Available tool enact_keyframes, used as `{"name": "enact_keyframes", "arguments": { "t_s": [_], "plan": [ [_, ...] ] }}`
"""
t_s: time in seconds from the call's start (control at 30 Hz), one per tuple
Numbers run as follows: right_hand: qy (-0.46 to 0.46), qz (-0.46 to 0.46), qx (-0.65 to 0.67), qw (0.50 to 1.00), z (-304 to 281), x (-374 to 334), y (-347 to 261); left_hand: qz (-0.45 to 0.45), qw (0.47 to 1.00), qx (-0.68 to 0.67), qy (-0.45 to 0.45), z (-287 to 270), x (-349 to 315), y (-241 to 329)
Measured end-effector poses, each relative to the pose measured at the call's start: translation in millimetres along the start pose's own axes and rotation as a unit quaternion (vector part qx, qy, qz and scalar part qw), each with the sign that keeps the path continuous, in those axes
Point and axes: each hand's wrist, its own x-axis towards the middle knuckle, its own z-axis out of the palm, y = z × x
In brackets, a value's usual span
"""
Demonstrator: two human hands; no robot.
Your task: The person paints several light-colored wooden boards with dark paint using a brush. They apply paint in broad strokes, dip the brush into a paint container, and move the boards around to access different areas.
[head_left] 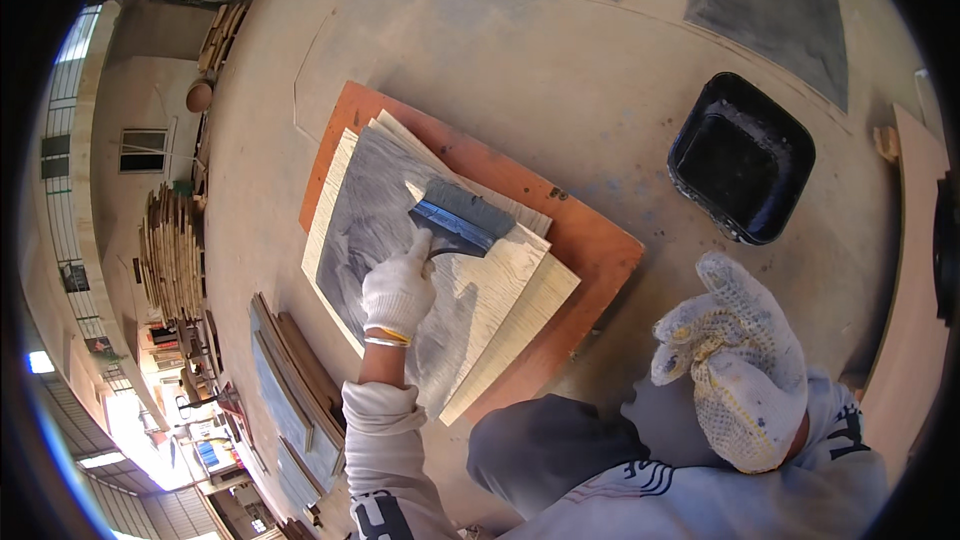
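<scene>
Nearest: right hand point(738, 370) in a dotted white work glove, raised close to the camera, fingers loosely curled, holding nothing, wrist bent, sleeve grey-white with dark print. Below it a grey-clad knee point(545, 450).

Left hand point(398, 292), white glove with a yellow cuff band, forearm coming up from the lower edge, sleeve pushed up. Fingers closed round the handle of a wide scraper point(460, 218), index finger stretched along it. Scraper blade is dark blue-grey, laid flat on the top sheet, angled down to the right.

Top sheet is a pale wood veneer panel point(400, 250), mostly smeared with grey-black coating; its lower right part is bare pale grain. It sits on a small stack of like panels point(535, 305), edges fanned out. The stack rests on an orange-brown board point(590, 240), which lies on the dusty tan worktop point(560, 70).

Right of the board, well apart: a black square tray point(742, 158), dark inside.

Left of the forearm: blue-grey coated panels point(290, 390) standing on edge.

Far: two dark-coated sheets point(770, 0) lying flat at the top edge. Far left, stacked curved wood pieces point(172, 250) and a window wall.

No labels readable.
</scene>
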Motion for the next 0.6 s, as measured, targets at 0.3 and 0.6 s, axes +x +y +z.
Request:
{"name": "enact_keyframes", "arguments": {
  "t_s": [0.3,0.6],
  "plan": [
    [0.012,-0.005,-0.046,0.999,-3,-3,-10,-0.001,1.000,-0.012,-0.008,-8,-30,30],
    [-0.013,0.004,-0.055,0.998,-4,-2,-6,-0.003,1.000,0.008,-0.018,-1,-42,46]
  ]
}}
